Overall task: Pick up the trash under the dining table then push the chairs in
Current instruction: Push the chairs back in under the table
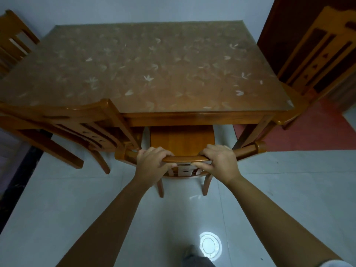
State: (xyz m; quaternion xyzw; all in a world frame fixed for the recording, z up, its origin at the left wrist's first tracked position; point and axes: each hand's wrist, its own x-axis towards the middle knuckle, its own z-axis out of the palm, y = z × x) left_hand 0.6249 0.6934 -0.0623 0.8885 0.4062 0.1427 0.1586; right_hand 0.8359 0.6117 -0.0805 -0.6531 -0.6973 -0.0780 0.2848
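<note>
While the honey-brown wooden chair (182, 139) stands partly under the leaf-patterned wooden dining table (146, 74), left hand (152, 162) and right hand (217, 160) each clasp its top rail. Advised: push level and straight, clearing the neighbouring wooden chair (77, 122). No trash visible.

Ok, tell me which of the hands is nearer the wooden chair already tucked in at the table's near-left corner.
Left. The left hand grips the held chair's top rail right beside that tucked wooden chair; the right hand grips the rail's far side.

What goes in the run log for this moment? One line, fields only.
phase: pushing chair in | left hand: gripping wooden chair's top rail | right hand: gripping same rail | seat: partly under wooden dining table
</note>
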